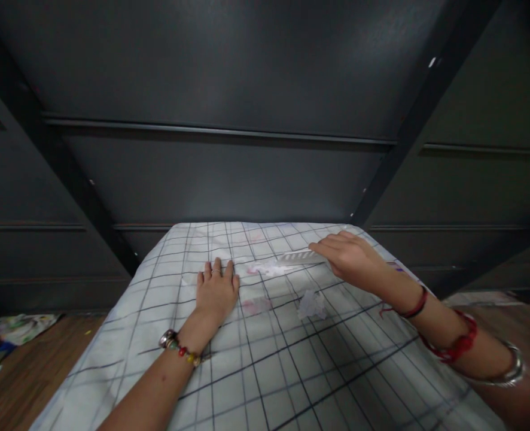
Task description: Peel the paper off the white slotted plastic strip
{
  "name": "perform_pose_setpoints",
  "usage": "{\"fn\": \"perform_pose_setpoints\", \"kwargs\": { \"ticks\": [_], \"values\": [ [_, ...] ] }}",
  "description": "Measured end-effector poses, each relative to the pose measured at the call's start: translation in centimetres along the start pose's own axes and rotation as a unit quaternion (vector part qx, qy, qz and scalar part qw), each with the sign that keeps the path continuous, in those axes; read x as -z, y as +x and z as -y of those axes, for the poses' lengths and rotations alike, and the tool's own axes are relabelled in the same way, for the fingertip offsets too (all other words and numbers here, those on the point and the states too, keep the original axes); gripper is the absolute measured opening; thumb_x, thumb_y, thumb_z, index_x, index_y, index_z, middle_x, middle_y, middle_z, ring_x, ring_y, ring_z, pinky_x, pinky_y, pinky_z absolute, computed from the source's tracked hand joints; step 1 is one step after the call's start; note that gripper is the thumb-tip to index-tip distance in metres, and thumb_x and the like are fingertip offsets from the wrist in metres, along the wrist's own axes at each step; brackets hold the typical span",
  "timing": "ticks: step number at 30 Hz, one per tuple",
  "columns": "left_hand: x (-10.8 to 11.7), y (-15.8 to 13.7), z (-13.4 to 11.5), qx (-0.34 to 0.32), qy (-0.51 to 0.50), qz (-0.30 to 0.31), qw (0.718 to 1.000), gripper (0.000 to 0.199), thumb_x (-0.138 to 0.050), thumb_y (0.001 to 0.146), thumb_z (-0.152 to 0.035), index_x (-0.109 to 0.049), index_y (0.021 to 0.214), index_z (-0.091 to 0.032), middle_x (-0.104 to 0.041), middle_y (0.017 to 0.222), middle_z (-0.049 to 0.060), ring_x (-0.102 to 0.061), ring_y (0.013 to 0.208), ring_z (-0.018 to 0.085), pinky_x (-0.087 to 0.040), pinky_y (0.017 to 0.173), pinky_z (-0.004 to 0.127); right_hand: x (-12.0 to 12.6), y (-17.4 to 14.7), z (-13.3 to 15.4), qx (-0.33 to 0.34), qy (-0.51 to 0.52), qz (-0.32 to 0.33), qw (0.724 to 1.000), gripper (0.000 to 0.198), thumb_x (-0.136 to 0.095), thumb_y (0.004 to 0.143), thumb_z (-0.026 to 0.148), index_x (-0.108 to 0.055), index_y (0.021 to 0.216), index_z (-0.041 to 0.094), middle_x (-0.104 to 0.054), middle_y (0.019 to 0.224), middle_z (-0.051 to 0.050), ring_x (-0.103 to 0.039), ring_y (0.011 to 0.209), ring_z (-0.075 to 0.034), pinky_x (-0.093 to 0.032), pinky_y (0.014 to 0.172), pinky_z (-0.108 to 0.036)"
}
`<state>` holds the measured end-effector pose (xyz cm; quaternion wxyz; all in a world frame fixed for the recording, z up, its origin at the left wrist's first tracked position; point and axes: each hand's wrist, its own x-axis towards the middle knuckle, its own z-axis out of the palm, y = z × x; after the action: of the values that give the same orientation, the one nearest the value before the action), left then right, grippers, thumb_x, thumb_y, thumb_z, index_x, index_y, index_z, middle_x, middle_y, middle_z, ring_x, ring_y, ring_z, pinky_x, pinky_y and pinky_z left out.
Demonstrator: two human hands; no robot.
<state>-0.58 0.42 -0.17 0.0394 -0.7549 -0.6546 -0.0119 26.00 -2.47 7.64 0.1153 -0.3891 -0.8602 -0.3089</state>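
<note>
A white cloth with dark grid lines (256, 353) covers the surface before me. On its left part, my left hand (216, 293) lies flat with the fingers a little apart, holding nothing. My right hand (350, 260) is closed, palm down, around one end of a pale flat strip with slanting stripes (297, 257); its exact kind is unclear. The strip points left, its far end at a whitish, pink-tinged patch (265, 268) on the cloth. Nearer me lie a crumpled translucent scrap (312, 304) and a faint pinkish piece (256, 306).
A dark grey panelled wall or cabinet (229, 173) rises right behind the cloth's far edge. Brown wooden floor (74, 341) shows at the left, with a patterned cloth or paper heap (25, 328) on it. More floor appears at the far right.
</note>
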Motion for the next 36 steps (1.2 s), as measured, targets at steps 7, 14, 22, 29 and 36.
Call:
{"fn": "perform_pose_setpoints", "kwargs": {
  "ticks": [7, 14, 22, 29, 36],
  "values": [
    [0.1, 0.0, 0.0, 0.0, 0.008, 0.006, 1.0, 0.049, -0.03, 0.097, -0.035, -0.04, 0.141, -0.017, -0.037, 0.147, 0.016, -0.034, 0.133, 0.036, -0.031, 0.105, 0.047, 0.1, -0.4, -0.6, -0.035, -0.012, -0.022, 0.999, 0.04, -0.042, 0.07, -0.002, -0.066, 0.098, 0.014, -0.071, 0.083, -0.006, -0.062, 0.075, -0.018, -0.041, 0.069, -0.029],
    [-0.2, 0.1, -0.1, 0.0, 0.004, -0.006, 1.0, 0.048, -0.033, 0.097, -0.033, -0.042, 0.14, -0.016, -0.038, 0.146, 0.017, -0.035, 0.133, 0.036, -0.031, 0.105, 0.048, 0.1, -1.8, -1.7, -0.022, 0.02, -0.033, 0.999, 0.039, -0.04, 0.071, -0.004, -0.065, 0.095, 0.013, -0.069, 0.076, -0.004, -0.06, 0.071, -0.018, -0.041, 0.068, -0.03],
    [0.0, 0.1, -0.1, -0.002, 0.0, 0.001, 1.0, 0.047, -0.035, 0.097, -0.031, -0.042, 0.14, -0.015, -0.038, 0.146, 0.017, -0.034, 0.134, 0.035, -0.031, 0.105, 0.048, -0.8, -2.3, -0.7, -0.031, 0.091, -0.051, 0.994, 0.04, -0.037, 0.072, -0.007, -0.061, 0.094, 0.016, -0.064, 0.074, -0.001, -0.055, 0.072, -0.016, -0.036, 0.068, -0.029],
    [-0.4, 0.3, -0.1, -0.021, 0.006, -0.034, 0.999, 0.044, -0.041, 0.095, -0.029, -0.048, 0.135, -0.012, -0.044, 0.141, 0.021, -0.038, 0.13, 0.04, -0.036, 0.101, 0.053, -1.2, -3.7, -0.2, -0.048, 0.09, -0.072, 0.992, 0.045, -0.035, 0.069, -0.009, -0.059, 0.095, 0.019, -0.061, 0.071, 0.0, -0.048, 0.066, -0.015, -0.033, 0.067, -0.031],
    [0.3, 0.3, -0.5, -0.281, -0.082, -0.143, 0.945, 0.038, -0.039, 0.091, -0.017, -0.059, 0.124, -0.017, -0.039, 0.144, 0.016, -0.023, 0.138, 0.038, -0.033, 0.105, 0.056, -1.0, -4.4, -0.4, -0.04, 0.103, -0.109, 0.988, 0.041, -0.035, 0.076, -0.005, -0.062, 0.094, 0.019, -0.061, 0.07, 0.0, -0.046, 0.062, -0.014, -0.033, 0.061, -0.029]
  ]
}}
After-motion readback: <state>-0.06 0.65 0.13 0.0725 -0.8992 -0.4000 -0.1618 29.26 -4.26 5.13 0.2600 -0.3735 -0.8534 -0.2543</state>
